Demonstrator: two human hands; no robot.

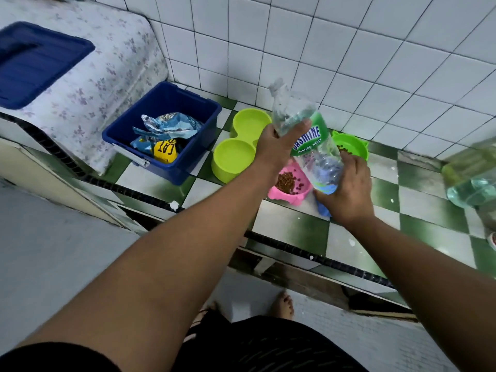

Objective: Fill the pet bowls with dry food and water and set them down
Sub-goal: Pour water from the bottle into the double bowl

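Note:
A clear plastic water bottle with a green label is held tilted above the bowls, its neck pointing up and to the back. My left hand grips its upper part and my right hand cups its base. Under the bottle sits a pink bowl with brown dry food. Behind it a green bowl also holds dry food. A lime-green double bowl stands to the left, with no food in it. Something blue shows beneath my right hand; I cannot tell what it is.
A blue plastic bin with crumpled cat food bags stands left of the bowls. Its blue lid lies on a flowered mattress. A second bottle with water stands at the right edge. White tiled walls close the corner; a green-checkered ledge carries everything.

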